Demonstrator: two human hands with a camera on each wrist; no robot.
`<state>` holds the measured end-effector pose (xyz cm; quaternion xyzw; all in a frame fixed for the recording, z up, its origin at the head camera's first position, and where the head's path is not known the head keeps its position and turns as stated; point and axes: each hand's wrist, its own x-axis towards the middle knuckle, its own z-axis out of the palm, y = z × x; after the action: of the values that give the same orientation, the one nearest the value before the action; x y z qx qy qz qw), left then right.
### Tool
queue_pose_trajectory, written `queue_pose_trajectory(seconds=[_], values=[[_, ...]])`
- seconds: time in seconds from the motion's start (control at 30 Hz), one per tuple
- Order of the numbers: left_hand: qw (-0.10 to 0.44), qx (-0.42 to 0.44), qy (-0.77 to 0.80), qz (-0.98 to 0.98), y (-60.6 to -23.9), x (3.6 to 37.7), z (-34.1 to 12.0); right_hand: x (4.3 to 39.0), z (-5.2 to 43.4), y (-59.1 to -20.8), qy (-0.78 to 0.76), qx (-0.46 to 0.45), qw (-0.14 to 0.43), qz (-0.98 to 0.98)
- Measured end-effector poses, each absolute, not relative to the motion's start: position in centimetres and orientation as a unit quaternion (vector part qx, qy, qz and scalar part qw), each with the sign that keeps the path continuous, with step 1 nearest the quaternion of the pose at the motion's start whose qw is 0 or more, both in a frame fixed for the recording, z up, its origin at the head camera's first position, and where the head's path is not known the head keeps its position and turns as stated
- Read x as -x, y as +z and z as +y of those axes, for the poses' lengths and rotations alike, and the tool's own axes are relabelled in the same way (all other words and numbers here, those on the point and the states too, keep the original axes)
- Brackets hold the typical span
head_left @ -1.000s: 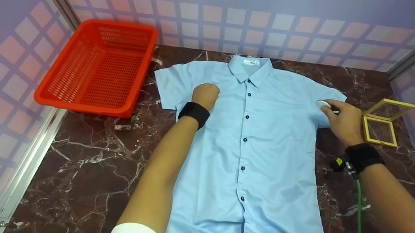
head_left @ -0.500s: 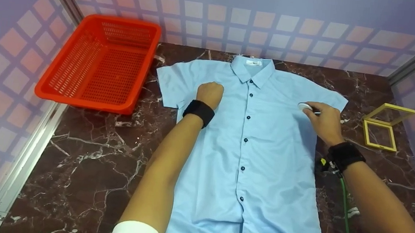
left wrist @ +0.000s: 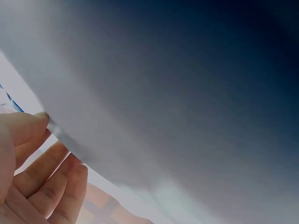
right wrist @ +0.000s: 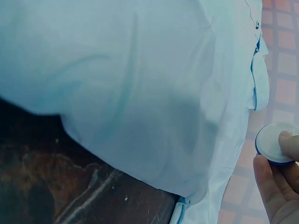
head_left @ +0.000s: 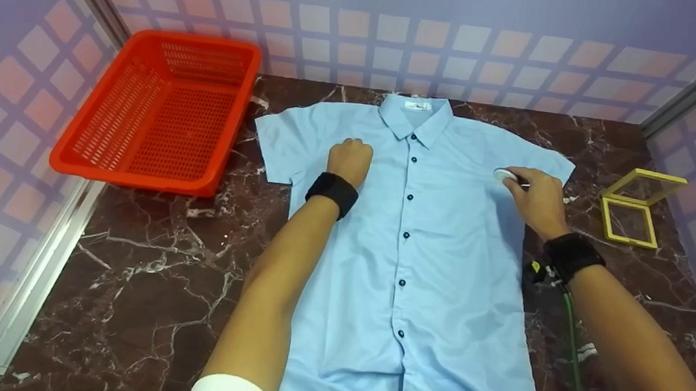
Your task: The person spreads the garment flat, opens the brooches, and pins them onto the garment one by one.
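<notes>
A light blue short-sleeved shirt (head_left: 367,265) lies buttoned and face up, its collar away from me. My left hand (head_left: 350,161) is over the chest on the left, back upward. In the left wrist view its thumb and fingertips (left wrist: 74,172) come right to the cloth; I cannot tell whether they pinch it. Close over the chest on the right, my right hand (head_left: 540,198) holds a round white disc (right wrist: 271,140) with a blue rim. The thumb lies on the disc's face, fingers behind it.
A red slotted basket (head_left: 221,148) stands at the back left. On the right sits a small yellow-framed clear case (head_left: 627,239) with its lid raised. A green cable (head_left: 572,344) trails from the right wrist. Patterned walls enclose the dark marbled table (head_left: 147,304).
My right hand has moved left with the disc, from the sleeve onto the chest, mostly in the first half second. My left hand has barely shifted over the shirt.
</notes>
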<state>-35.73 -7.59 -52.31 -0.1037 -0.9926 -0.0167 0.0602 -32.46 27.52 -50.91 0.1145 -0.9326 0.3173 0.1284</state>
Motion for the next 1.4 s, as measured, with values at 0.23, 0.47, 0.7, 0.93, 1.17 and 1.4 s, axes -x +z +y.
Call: queue_pose_trajectory(seconds=[0.23,0.47,0.7,0.93,1.17,1.4], values=[[0.054,0.106,-0.015,-0.993,-52.2,35.5,-7.1,32.6,27.2,-51.0,0.329,-0.115,0.109,-0.931],[0.062,0.115,-0.014,-0.991,-52.2,35.4,-6.5,32.7,27.0,-51.1,0.316,-0.11,0.12,-0.934],[0.077,0.105,-0.015,-0.991,-52.6,35.5,-6.7,32.7,26.5,-51.1,0.314,-0.116,0.108,-0.936],[0.07,0.108,-0.014,-0.992,-52.6,35.7,-6.6,32.6,26.7,-51.2,0.31,-0.117,0.113,-0.937],[0.059,0.107,-0.015,-0.992,-52.5,35.8,-6.6,32.6,26.5,-51.4,0.306,-0.113,0.109,-0.939],[0.062,0.103,-0.011,-0.993,-52.5,35.7,-6.8,32.5,26.1,-51.3,0.308,-0.12,0.102,-0.938]])
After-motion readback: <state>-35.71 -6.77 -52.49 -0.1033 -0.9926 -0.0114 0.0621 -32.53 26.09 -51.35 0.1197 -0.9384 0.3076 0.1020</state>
